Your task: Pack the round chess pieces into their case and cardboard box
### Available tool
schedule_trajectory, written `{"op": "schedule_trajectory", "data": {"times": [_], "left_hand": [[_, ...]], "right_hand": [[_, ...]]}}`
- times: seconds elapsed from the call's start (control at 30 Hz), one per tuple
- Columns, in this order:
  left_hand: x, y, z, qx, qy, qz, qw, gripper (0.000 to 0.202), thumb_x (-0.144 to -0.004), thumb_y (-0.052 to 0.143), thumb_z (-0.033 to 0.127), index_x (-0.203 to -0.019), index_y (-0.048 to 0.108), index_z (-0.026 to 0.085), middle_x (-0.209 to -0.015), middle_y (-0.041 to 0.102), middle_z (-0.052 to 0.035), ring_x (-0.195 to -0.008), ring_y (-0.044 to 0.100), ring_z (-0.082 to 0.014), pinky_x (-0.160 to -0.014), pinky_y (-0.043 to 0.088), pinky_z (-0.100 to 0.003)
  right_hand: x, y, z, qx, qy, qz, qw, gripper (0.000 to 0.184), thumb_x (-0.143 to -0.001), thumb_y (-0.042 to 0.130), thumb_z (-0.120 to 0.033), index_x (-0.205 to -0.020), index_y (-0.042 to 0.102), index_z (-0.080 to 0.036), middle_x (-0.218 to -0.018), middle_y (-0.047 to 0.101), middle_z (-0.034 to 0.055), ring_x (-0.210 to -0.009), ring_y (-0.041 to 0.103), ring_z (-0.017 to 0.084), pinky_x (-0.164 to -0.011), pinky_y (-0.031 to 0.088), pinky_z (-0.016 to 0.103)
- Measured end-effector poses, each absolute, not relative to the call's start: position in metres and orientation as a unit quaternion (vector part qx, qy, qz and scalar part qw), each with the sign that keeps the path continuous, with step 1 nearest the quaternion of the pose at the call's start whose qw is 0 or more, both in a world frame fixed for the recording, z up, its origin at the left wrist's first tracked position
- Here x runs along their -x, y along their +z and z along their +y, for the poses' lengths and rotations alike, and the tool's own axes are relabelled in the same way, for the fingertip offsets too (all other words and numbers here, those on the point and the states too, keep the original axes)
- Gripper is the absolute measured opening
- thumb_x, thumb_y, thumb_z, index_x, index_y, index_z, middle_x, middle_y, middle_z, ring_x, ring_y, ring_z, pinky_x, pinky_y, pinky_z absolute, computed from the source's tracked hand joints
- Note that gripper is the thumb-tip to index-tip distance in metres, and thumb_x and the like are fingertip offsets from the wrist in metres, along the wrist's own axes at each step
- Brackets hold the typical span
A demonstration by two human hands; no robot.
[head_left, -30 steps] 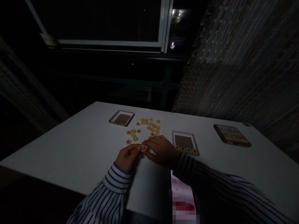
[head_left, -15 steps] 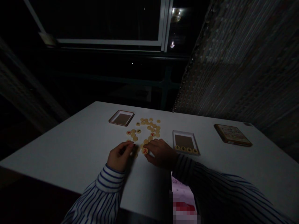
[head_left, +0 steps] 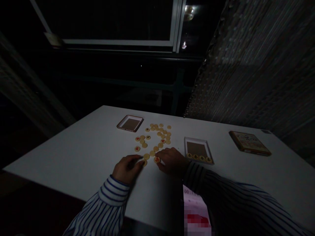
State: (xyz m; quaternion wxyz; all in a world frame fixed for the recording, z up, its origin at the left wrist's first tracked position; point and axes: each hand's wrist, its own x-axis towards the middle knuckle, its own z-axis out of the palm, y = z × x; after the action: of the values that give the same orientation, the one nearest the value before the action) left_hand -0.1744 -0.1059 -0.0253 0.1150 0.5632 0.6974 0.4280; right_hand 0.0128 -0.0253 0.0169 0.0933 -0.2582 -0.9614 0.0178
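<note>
My right hand (head_left: 172, 161) is closed on a round xiangqi piece (head_left: 157, 160) with a red character, its face turned toward me. Just left of it, my left hand (head_left: 126, 169) has thumb and fingers closed around the edge of another xiangqi piece (head_left: 145, 163), whose face I cannot read. Beyond both hands, several loose pieces (head_left: 156, 148) lie in a curved scatter, most of them blank side up. One red-marked piece (head_left: 137, 148) rests beyond my left hand. The tray (head_left: 210, 151) right of my right hand holds a row of black-marked pieces (head_left: 199, 158) along its near side.
A shallow box part (head_left: 130, 124) lies at the table's far left. Toward the right is a closed, printed box (head_left: 250, 143). A lit phone screen (head_left: 195, 205) shows below my right sleeve. A bead curtain (head_left: 246, 72) hangs behind the white table (head_left: 81, 147).
My left hand has come nearer and slightly right, onto a piece, uncovering the red-marked piece beyond it. The right hand still holds its red-marked piece. The view has shifted slightly.
</note>
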Motion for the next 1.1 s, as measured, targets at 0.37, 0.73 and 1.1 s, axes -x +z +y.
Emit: {"op": "schedule_trajectory", "data": {"times": [0.37, 0.73, 1.1], "left_hand": [[0.176, -0.03, -0.103, -0.693, 0.298, 0.656, 0.014, 0.029, -0.071, 0.052, 0.039, -0.09, 0.063, 0.019, -0.087, 0.067, -0.0065, -0.079, 0.06, -0.0209, -0.075, 0.047, -0.036], [0.176, -0.042, -0.102, -0.691, 0.308, 0.654, -0.007, 0.026, -0.072, 0.05, 0.036, -0.088, 0.063, 0.02, -0.086, 0.067, -0.0061, -0.077, 0.059, -0.0213, -0.073, 0.046, -0.036], [0.177, -0.034, -0.103, -0.693, 0.319, 0.646, 0.011, 0.026, -0.074, 0.048, 0.036, -0.086, 0.065, 0.02, -0.085, 0.068, -0.006, -0.077, 0.06, -0.0205, -0.074, 0.046, -0.035]], "right_hand": [[-0.007, 0.012, -0.026, 0.25, 0.0, -0.965, 0.08, 0.023, -0.078, 0.043, -0.025, -0.096, 0.054, -0.015, -0.088, 0.059, 0.0076, -0.083, 0.052, 0.019, -0.069, 0.036, 0.031], [-0.007, 0.012, -0.026, 0.247, -0.013, -0.967, 0.064, 0.02, -0.076, 0.045, -0.025, -0.089, 0.056, -0.015, -0.085, 0.059, 0.0075, -0.081, 0.051, 0.019, -0.067, 0.035, 0.031], [-0.008, 0.012, -0.027, 0.252, -0.002, -0.964, 0.083, 0.025, -0.076, 0.045, -0.026, -0.097, 0.054, -0.016, -0.088, 0.058, 0.0071, -0.083, 0.05, 0.019, -0.069, 0.033, 0.03]]}}
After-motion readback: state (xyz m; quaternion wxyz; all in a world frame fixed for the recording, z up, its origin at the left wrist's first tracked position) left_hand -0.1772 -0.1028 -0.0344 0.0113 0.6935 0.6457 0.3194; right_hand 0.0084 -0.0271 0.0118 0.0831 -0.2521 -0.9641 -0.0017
